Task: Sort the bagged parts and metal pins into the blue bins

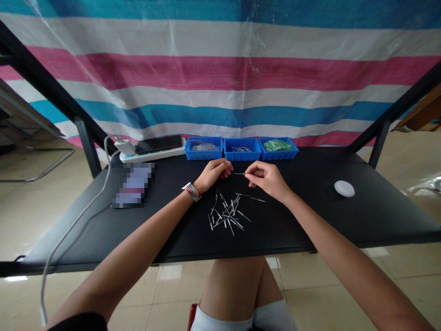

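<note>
My right hand (266, 179) pinches a thin metal pin (239, 174) by one end, its shaft pointing left above the black table (361, 216). My left hand (213, 173) is curled into a loose fist just left of the pin's free tip; whether anything sits inside the fingers is hidden. A colourful band is on my left wrist. A loose pile of several similar metal pins (225, 214) lies on the table just in front of both hands.
Three blue bins (241, 149) line the table's back edge, holding clear bits, metal pins and green parts. A power strip (151, 154) with a phone on it and a cable is back left. A blurred card (132, 185) lies left, a white round object (344, 188) right.
</note>
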`<act>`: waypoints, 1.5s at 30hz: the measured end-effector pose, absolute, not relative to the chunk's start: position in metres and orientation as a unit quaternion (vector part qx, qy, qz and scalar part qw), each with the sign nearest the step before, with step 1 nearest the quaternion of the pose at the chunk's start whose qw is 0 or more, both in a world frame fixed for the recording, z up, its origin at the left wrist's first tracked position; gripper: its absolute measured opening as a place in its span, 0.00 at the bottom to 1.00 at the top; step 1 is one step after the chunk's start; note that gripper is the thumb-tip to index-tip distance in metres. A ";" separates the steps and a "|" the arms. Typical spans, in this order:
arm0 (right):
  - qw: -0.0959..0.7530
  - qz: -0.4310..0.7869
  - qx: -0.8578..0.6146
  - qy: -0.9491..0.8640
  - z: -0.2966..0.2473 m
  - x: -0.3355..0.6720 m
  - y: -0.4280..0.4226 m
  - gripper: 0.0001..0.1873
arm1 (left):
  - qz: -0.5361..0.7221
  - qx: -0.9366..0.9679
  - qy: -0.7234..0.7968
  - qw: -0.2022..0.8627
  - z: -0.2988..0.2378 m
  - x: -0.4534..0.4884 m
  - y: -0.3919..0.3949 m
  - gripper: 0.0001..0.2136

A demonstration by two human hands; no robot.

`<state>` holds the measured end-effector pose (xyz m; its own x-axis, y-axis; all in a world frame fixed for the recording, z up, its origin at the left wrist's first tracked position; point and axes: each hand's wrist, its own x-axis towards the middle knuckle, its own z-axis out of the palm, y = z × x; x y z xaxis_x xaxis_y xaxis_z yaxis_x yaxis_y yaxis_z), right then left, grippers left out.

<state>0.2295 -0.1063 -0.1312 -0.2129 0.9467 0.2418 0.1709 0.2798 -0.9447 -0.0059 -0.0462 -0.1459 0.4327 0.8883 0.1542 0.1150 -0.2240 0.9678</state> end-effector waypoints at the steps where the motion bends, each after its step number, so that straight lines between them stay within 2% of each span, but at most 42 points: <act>1: 0.455 0.432 -0.421 -0.655 -0.134 0.225 -0.093 0.15 | 0.383 0.681 0.366 0.506 -0.146 -0.006 -0.046 0.20; 7: 0.474 0.463 -0.413 -0.625 -0.151 0.212 -0.058 0.19 | 0.362 0.690 0.362 0.512 -0.146 -0.008 -0.046 0.18; 11: 0.507 0.434 -0.416 -0.618 -0.155 0.213 -0.064 0.17 | 0.353 0.701 0.361 0.503 -0.146 -0.007 -0.046 0.17; 16: 0.508 0.433 -0.411 -0.621 -0.154 0.213 -0.069 0.14 | 0.352 0.711 0.361 0.490 -0.145 -0.007 -0.048 0.17; 29: 0.511 0.469 -0.404 -0.596 -0.158 0.215 -0.065 0.16 | 0.396 0.688 0.372 0.481 -0.146 -0.005 -0.049 0.14; 35: 0.528 0.456 -0.415 -0.584 -0.158 0.215 -0.064 0.11 | 0.402 0.672 0.380 0.492 -0.144 -0.005 -0.051 0.16; 45: 0.531 0.443 -0.424 -0.585 -0.159 0.216 -0.063 0.11 | 0.385 0.686 0.380 0.486 -0.143 -0.006 -0.051 0.18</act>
